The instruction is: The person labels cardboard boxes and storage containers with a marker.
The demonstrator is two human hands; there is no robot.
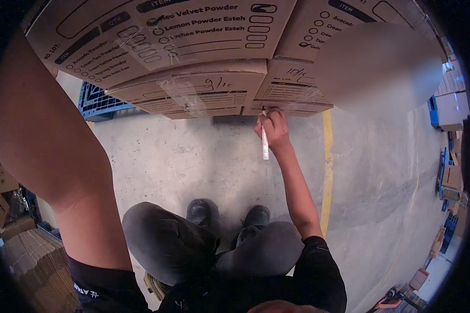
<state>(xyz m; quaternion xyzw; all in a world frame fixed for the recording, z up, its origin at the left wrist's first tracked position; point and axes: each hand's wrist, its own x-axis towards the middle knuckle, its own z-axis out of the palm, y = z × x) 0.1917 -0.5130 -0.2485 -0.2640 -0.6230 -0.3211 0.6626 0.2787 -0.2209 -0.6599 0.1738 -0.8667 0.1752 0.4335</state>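
My right hand (274, 130) is closed around a marker pen (265, 148) with a pale barrel. Its tip end meets the low front of a cardboard box (287, 86) at the right of the stack, which bears handwriting. Beside that box stands another carton (203, 86) with tape and a handwritten date-like mark. Above them rests a larger printed carton (193, 39) with a ticked line reading Red Velvet Powder, and another printed carton (318, 31) to its right. My left arm reaches up along the stack's left side; its hand is out of sight.
Behind the stack's left side shows a blue pallet (102, 101). A yellow line (327, 172) runs along the concrete floor. Flattened cardboard (36, 261) lies at lower left. Pallets and cartons (451, 177) line the right. A blurred round patch covers the upper right.
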